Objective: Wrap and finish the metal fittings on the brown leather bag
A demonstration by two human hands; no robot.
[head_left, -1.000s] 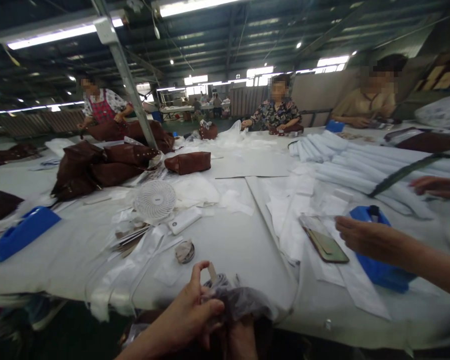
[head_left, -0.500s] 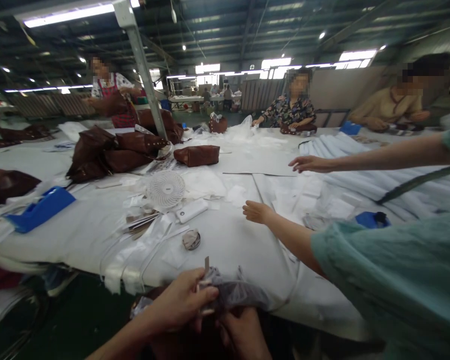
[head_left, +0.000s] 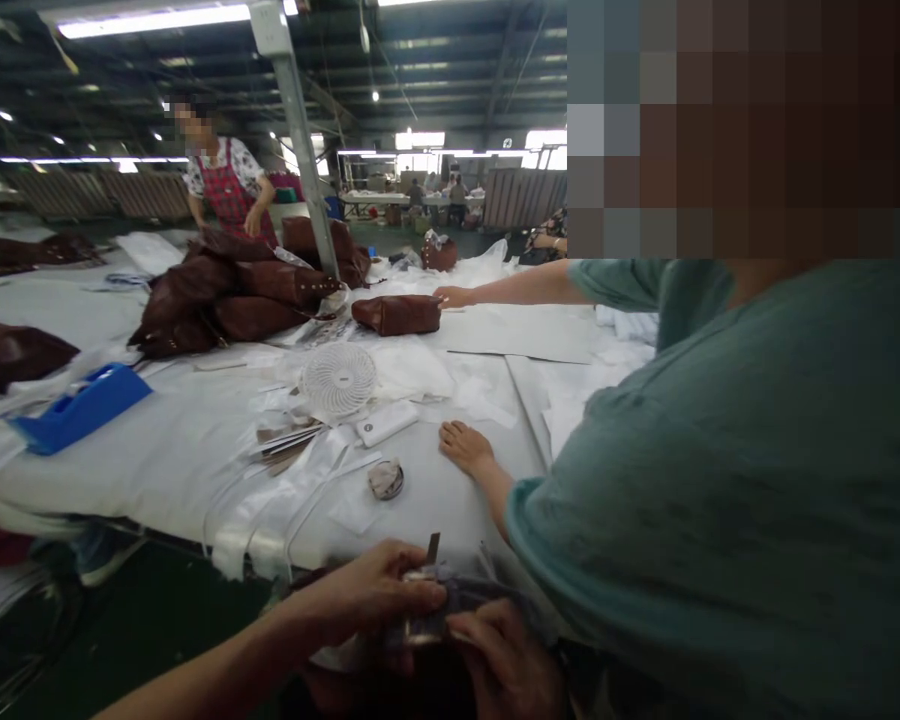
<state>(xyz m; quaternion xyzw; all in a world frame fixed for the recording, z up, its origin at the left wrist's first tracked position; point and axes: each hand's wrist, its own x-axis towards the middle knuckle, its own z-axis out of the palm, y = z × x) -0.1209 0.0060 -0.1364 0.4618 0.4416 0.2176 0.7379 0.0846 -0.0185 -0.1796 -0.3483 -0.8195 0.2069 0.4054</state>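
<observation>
Head view: left hand (head_left: 375, 600) pinches a small strip (head_left: 433, 548) atop a dark bundle (head_left: 480, 595) at the near edge of the table (head_left: 195, 450). Right hand (head_left: 506, 660) curls closed on the dark bundle from below. Co-worker's hand (head_left: 465, 447) lies flat on the table just beyond, their other arm stretched toward a brown bag (head_left: 396, 314).

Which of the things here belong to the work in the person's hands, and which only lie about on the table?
In hand: left hand and right hand grip the dark wrapped piece; a small strip sticks up from it.
Lying about: white fan, white power bank, blue tray, brown bag, heap of brown bags, a co-worker's hand on the table.
</observation>
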